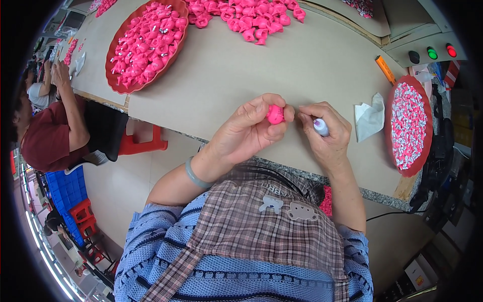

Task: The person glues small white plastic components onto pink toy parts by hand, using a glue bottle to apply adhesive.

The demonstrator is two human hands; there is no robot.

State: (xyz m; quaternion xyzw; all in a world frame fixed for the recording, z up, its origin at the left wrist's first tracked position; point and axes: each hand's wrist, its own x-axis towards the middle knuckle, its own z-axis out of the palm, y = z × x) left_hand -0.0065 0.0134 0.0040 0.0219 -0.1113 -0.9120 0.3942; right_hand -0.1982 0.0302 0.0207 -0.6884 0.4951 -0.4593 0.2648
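Note:
My left hand (251, 123) pinches a small, round, bright pink plastic piece (275, 115) between thumb and fingers, just above the table's near edge. Close beside it on the right, my right hand (329, 133) is closed round a small whitish squeeze bottle (321, 127) with a purple end. What comes out at the bottle's tip is too small to make out. The two hands are slightly apart. Farther off lie a loose heap of similar pink pieces (259, 20) and a red scalloped tray (116, 86) piled with more of them, some showing silvery bits.
At the right, another red tray (428, 123) holds many small pink-and-silver parts. Beside it are a crumpled white cloth (370, 118) and an orange stick-like tool (385, 70). A panel (410, 46) has green and red lights. A co-worker (53, 128) sits at left near a red stool (146, 143).

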